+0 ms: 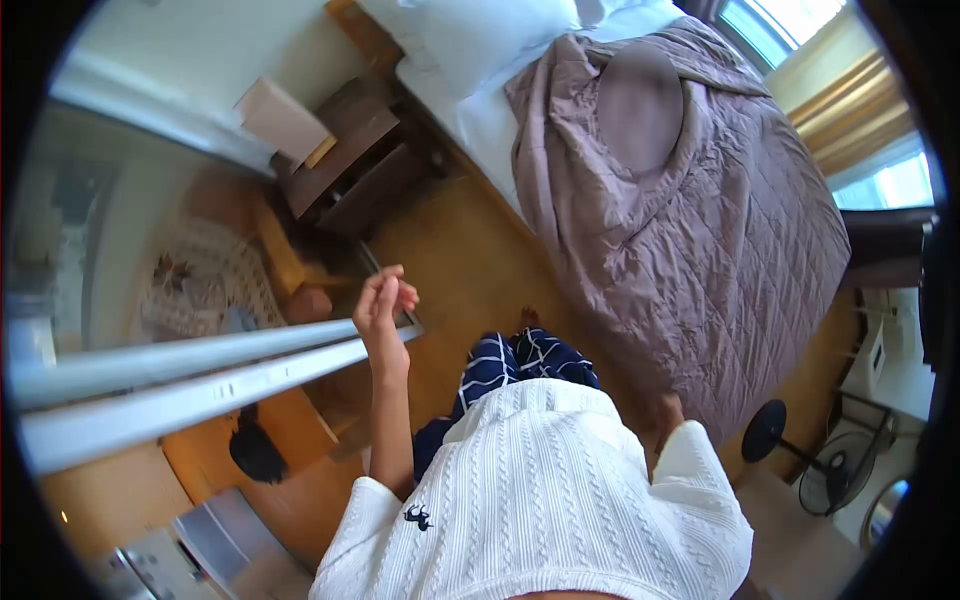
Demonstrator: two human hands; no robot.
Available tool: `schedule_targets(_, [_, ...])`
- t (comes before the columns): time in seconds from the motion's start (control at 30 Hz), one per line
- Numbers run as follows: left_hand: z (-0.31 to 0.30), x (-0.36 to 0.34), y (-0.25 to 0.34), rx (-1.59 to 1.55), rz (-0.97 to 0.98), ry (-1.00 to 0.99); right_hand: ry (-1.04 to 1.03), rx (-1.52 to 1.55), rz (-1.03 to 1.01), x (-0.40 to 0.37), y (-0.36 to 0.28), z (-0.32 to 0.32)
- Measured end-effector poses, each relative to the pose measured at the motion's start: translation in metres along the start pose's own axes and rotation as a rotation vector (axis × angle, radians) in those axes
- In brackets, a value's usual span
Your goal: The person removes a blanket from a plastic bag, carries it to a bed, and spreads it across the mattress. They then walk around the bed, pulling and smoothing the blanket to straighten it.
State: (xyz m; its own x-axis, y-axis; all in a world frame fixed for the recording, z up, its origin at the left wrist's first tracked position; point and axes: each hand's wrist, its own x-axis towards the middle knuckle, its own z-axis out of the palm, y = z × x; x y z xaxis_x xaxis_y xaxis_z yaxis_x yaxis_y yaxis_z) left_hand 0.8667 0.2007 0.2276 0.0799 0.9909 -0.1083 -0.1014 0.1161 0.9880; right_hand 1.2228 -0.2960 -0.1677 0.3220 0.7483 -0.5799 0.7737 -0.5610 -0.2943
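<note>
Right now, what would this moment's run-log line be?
left hand: raised near white rail, half-curled, nothing visibly held | right hand: low beside mauve quilt, grip unclear | rest: white pillow, nightstand, fan

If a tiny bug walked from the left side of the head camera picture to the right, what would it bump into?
Black object → the person's left hand → dark blue trousers with white lines → the person's right hand → black fan.
</note>
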Motion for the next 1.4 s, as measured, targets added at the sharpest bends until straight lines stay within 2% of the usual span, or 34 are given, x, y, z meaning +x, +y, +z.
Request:
schedule_targets(0.03, [-0.006,0.024,-0.019,0.023,-0.110,-0.015,0.147,-0.066,-0.095,0.054,-0.035,-0.015])
schedule_targets(0.07, [-0.008,0.048,-0.027,0.078,-0.175,-0.033,-0.023,0.064,0.292,0.115,-0.078,-0.037])
schedule_targets(0.13, [-0.003,0.098,-0.039,0.143,-0.263,-0.078,0.123,0.521,0.376,0.201,-0.216,-0.155])
schedule_targets(0.17, [0.000,0.126,-0.048,0.159,-0.295,-0.111,0.159,0.668,0.260,0.262,-0.250,-0.168])
schedule_targets(0.2, [0.008,0.157,-0.058,0.166,-0.303,-0.151,0.225,0.552,0.115,0.309,-0.299,-0.206])
schedule_targets(0.27, [0.025,0.228,-0.097,0.207,-0.339,-0.282,0.375,0.731,-0.058,0.409,-0.373,-0.248])
schedule_targets(0.3, [0.034,0.262,-0.125,0.219,-0.380,-0.348,0.482,0.670,-0.177,0.448,-0.408,-0.276])
schedule_targets(0.33, [0.042,0.298,-0.153,0.304,-0.457,-0.427,0.533,0.721,-0.161,0.488,-0.441,-0.303])
schedule_targets(0.43, [0.078,0.399,-0.240,0.482,-0.657,-0.674,0.589,0.510,-0.017,0.617,-0.485,-0.326])
schedule_targets(0.5, [0.108,0.454,-0.269,0.595,-0.714,-0.864,0.460,0.447,0.177,0.678,-0.495,-0.347])
schedule_targets(0.53, [0.119,0.479,-0.285,0.676,-0.641,-0.970,0.516,0.368,0.231,0.699,-0.494,-0.348])
schedule_targets(0.6, [0.131,0.520,-0.325,0.793,-0.511,-1.154,0.591,0.286,0.300,0.729,-0.484,-0.348])
schedule_targets(0.63, [0.138,0.537,-0.342,0.822,-0.431,-1.225,0.659,0.147,0.337,0.739,-0.480,-0.348])
schedule_targets(0.7, [0.167,0.558,-0.347,0.771,-0.593,-1.268,0.745,0.042,0.332,0.764,-0.465,-0.334])
schedule_targets(0.77, [0.191,0.555,-0.348,0.813,-0.505,-1.177,0.650,0.559,0.500,0.754,-0.478,-0.357])
schedule_targets(0.8, [0.205,0.553,-0.349,0.829,-0.453,-1.133,0.735,0.796,0.515,0.754,-0.489,-0.368])
schedule_targets(0.83, [0.214,0.555,-0.360,0.824,-0.348,-1.233,0.703,1.097,0.348,0.734,-0.504,-0.384])
schedule_targets(0.87, [0.227,0.544,-0.355,0.519,-0.304,-1.154,0.612,1.294,0.167,0.707,-0.512,-0.395])
schedule_targets(0.9, [0.236,0.533,-0.343,0.428,-0.291,-1.100,0.448,1.664,-0.008,0.679,-0.520,-0.405])
schedule_targets(0.93, [0.244,0.522,-0.330,0.337,-0.274,-1.051,0.379,1.899,0.034,0.645,-0.528,-0.429])
schedule_targets(1.03, [0.241,0.497,-0.291,0.698,-0.266,-1.015,0.528,2.219,0.036,0.623,-0.501,-0.426])
schedule_targets(1.07, [0.216,0.483,-0.292,0.763,-0.075,-1.004,0.771,1.945,0.093,0.624,-0.493,-0.432])
schedule_targets(1.1, [0.188,0.472,-0.294,0.822,0.119,-0.988,0.762,1.585,0.186,0.621,-0.487,-0.443])
schedule_targets(1.17, [0.169,0.459,-0.246,0.781,0.186,-1.015,0.682,0.871,0.339,0.612,-0.484,-0.469])
schedule_targets(1.2, [0.165,0.452,-0.231,0.802,0.227,-1.069,0.485,0.665,0.305,0.618,-0.483,-0.471])
schedule_targets(1.23, [0.161,0.446,-0.218,0.823,0.269,-1.123,0.449,0.475,0.303,0.626,-0.484,-0.463])
schedule_targets(1.3, [0.144,0.433,-0.211,0.865,0.396,-1.254,0.361,0.100,0.301,0.657,-0.485,-0.416])
schedule_targets(1.33, [0.144,0.424,-0.199,0.901,0.387,-1.254,0.658,-0.353,0.429,0.703,-0.467,-0.349])
schedule_targets(1.37, [0.143,0.415,-0.187,0.935,0.375,-1.254,0.552,-0.452,0.415,0.701,-0.447,-0.348])
schedule_targets(1.4, [0.135,0.414,-0.187,0.998,0.406,-1.358,0.442,-0.550,0.399,0.700,-0.425,-0.350])
